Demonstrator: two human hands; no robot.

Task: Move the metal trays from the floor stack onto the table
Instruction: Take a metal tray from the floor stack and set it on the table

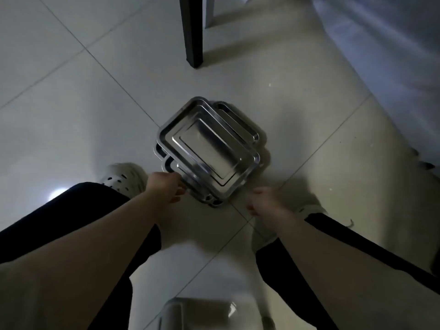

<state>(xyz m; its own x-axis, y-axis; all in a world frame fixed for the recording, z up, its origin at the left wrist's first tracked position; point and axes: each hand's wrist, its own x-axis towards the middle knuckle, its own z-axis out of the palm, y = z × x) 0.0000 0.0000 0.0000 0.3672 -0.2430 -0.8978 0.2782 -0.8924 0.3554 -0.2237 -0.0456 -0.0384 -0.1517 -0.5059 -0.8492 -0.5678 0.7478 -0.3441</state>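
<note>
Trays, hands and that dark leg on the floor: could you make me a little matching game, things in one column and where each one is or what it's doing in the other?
Things:
1. trays
2. left hand
3. right hand
4. table leg

Places or states:
A. hovers just off the stack's near corner, holding nothing
B. stands on the tiles beyond the stack
C. at the stack's near-left edge
D. stacked unevenly on the floor

Pairs: 1-D, 2-C, 3-A, 4-B
</note>
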